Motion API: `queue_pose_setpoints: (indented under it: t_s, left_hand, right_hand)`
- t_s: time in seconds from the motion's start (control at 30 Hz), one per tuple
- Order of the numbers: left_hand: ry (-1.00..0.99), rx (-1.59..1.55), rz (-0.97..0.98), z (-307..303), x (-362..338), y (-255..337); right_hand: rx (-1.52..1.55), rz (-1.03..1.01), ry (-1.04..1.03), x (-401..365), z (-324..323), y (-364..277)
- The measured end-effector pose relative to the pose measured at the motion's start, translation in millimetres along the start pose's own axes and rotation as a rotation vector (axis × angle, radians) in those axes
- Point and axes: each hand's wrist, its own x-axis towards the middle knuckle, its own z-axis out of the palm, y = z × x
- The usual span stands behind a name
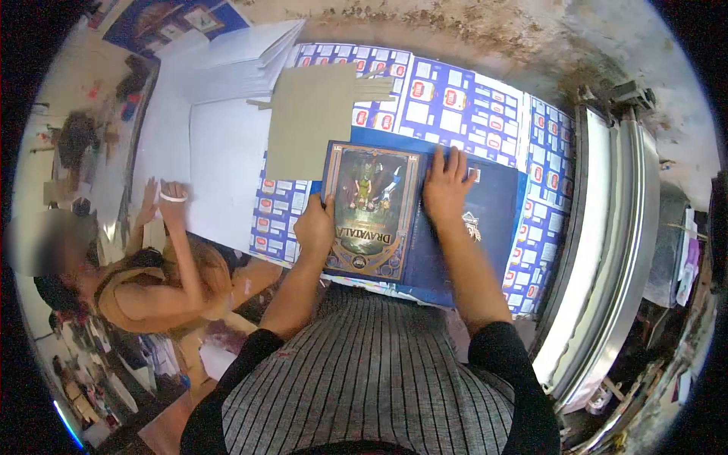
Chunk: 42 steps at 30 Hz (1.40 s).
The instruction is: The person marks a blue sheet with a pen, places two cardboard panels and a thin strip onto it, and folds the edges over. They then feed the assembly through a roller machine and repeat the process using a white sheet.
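Observation:
A dark blue printed book cover (371, 212) lies before me, spread out with its picture panel on the left. Its title, which seems to read "Dravatala", is upside down from my side. My left hand (314, 227) grips the cover's left edge, thumb on top and the other fingers partly hidden. On the right half of the cover, near the spine, my right hand (447, 189) lies flat with its fingers spread. Under the cover a larger blue sheet (520, 205) shows along the far and right edges. Just beyond my left hand is a stack of grey boards (307, 114).
Blue-and-white printed sheets (447, 91) cover the worktop. Large white sheets (220, 144) are piled at the left, where another person's hand (173, 199) rests. A long metal-and-white roller machine (607, 250) stands along the right side. A rough wall borders the far side.

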Motion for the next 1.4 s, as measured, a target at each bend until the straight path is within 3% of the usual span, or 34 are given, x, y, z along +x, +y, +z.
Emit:
queue_pose_setpoints:
  t_s: [0.2, 0.3, 0.37, 0.43, 0.47, 0.5, 0.53, 0.6, 0.67, 0.8, 0.87, 0.93, 1.0, 1.07, 1.27, 1.33, 1.4]
  left_hand:
    - [0.023, -0.018, 0.007, 11.9, 4.5, -7.3]
    - [0.018, -0.014, 0.011, 8.4, 4.1, -7.9]
    - [0.008, -0.027, 0.048, 2.9, 3.8, -8.8]
    - [-0.03, -0.041, 0.099, -3.9, 4.0, -10.1]
    - [-0.031, -0.041, 0.115, -8.1, 2.2, -9.0]
    - [-0.047, -0.011, 0.121, -13.1, 0.7, -7.6]
    - [-0.06, 0.017, 0.12, -15.6, 0.1, -6.2]
    - [-0.048, -0.008, 0.114, -16.7, 2.0, -6.3]
    - [-0.167, -0.038, 0.114, -19.7, 5.2, -8.8]
    - [-0.127, -0.177, 0.1, -1.3, 26.2, -32.3]
    - [-0.456, -0.549, -0.033, -1.8, 32.9, -37.4]
    - [-0.5, -0.601, -0.071, -18.7, 30.1, -29.5]
    - [-0.611, -0.56, 0.01, -36.3, 24.7, -21.4]
    - [-0.58, -0.545, 0.019, -41.2, 21.1, -17.5]
    - [-0.479, -0.33, 0.041, -27.3, 24.0, -14.7]
    - [-0.355, -0.205, 0.068, -25.7, 20.0, -14.6]
    - [-0.342, -0.241, 0.059, -28.6, 16.6, -15.1]
  right_hand:
    - [0.106, -0.097, -0.285, -168.8, -45.1, 1.0]
    - [0.196, -0.128, -0.413, -185.0, -63.0, 18.5]
    - [0.274, 0.015, -0.146, -159.0, -58.6, 62.3]
    - [0.362, 0.384, -0.031, -120.0, -50.3, 124.0]
    - [0.304, 0.523, -0.078, -108.1, -46.2, 161.2]
    - [0.27, 0.626, -0.277, -93.4, -45.9, 188.3]
    - [0.243, 0.519, -0.088, -89.1, -50.5, 187.3]
    - [0.67, 0.877, -0.223, -74.2, -74.7, 171.2]
    - [0.714, 0.867, -0.299, -71.6, -60.2, 181.7]
    - [0.957, 0.848, -0.457, -67.9, -55.5, 195.6]
    - [0.965, 0.784, -0.43, -72.4, -51.8, 194.6]
    - [1.336, 0.808, -0.353, -75.6, -62.4, 180.2]
    - [1.234, 0.75, -0.389, -77.2, -58.1, 178.3]
    - [1.171, 0.609, -0.301, -79.6, -42.6, 183.8]
    - [0.903, 0.676, -0.292, -77.5, -38.0, 174.0]
    - [0.911, 0.645, -0.265, -79.9, -40.1, 170.8]
    - [0.765, 0.622, -0.25, -77.0, -53.4, 166.5]
